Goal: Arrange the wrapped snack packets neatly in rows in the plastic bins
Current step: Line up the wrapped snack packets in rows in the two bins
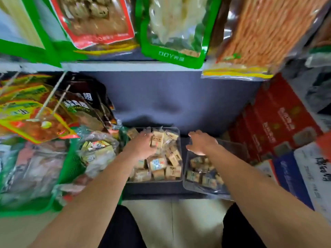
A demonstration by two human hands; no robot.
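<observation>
In the centre bin (180,140) my left hand (141,145) pinches a snack packet (157,139); my right hand (202,143) hovers spread, holding nothing.

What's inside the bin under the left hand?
Lots of tan wrapped snack packets, jumbled in the clear bin. The left hand covers some at the back, so what lies beneath it is hidden.

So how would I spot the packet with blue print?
Between the person's arms, find the clear left bin. Just below the left hand in the picture lies the packet. Its pale label carries blue print and a red mark; its neighbours look mostly tan.
</observation>
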